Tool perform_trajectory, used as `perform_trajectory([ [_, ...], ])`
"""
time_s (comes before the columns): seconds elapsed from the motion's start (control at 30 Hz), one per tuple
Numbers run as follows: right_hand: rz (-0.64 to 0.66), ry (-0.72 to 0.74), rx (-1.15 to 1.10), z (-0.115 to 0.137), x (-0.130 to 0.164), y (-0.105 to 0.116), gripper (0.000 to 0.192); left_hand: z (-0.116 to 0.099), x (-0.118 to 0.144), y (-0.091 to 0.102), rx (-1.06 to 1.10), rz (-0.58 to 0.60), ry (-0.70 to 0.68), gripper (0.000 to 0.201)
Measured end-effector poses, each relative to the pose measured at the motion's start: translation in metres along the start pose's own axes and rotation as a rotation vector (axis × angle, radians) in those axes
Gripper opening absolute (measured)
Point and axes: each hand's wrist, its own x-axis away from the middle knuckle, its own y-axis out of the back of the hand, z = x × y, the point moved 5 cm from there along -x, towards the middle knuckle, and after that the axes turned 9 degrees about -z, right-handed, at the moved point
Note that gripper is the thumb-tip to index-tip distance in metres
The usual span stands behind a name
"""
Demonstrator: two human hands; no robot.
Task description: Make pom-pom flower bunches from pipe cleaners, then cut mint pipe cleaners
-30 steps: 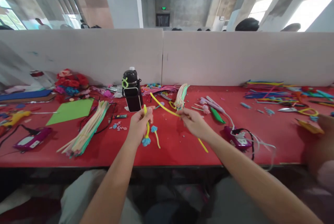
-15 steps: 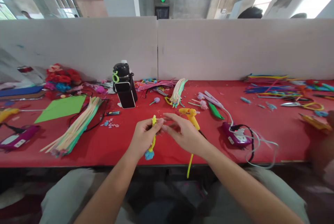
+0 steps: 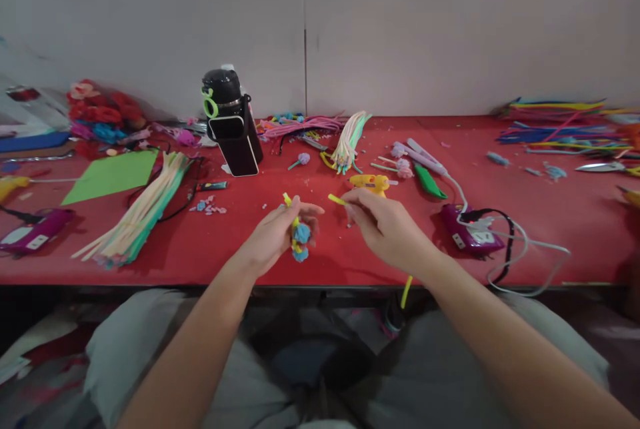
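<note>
The person's left hand (image 3: 280, 232) is closed around two yellow-stemmed blue flowers (image 3: 301, 233), the thumb pressing the stems against the fingers. Both blue heads hang by the palm over the near part of the red table (image 3: 525, 205), one just below the other; the stems are mostly hidden by the hand, with only a short yellow end showing above the thumb.

Well apart from it, the person's right hand (image 3: 385, 225) pinches a yellow pipe cleaner (image 3: 337, 199) between thumb and fingertips. A short tip points toward the left hand; the middle is covered by the hand and forearm, and a yellow length below the forearm, past the table's edge, looks like its other end.

Just beyond the right hand lies a yellow glue gun (image 3: 369, 181), its handle hidden behind the knuckles. Near it are a green tapered object (image 3: 430, 182), too plain to identify, and a purple power strip (image 3: 470, 232) with tangled cords.

On the left, a bundle of cream and green pipe cleaners (image 3: 150, 205) lies near a black bottle (image 3: 223, 87). The picture's right edge cuts off the scissors (image 3: 600, 167), whose handles show only partly.
</note>
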Motion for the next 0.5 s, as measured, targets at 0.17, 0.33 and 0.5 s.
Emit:
perform_trajectory([
  [0.17, 0.054, -0.126, -0.216, -0.004, 0.004, -0.014, 0.023, 0.007, 0.007, -0.015, -0.26, 0.106, 0.015, 0.057],
  [0.33, 0.242, -0.261, -0.435, -0.007, 0.005, -0.033, 0.028, 0.007, 0.019, -0.028, -0.612, 0.233, -0.043, 0.051],
  [0.5, 0.198, -0.278, -0.391, -0.007, 0.003, -0.033, 0.027, -0.005, 0.032, -0.027, -0.939, 0.193, -0.092, 0.042],
])
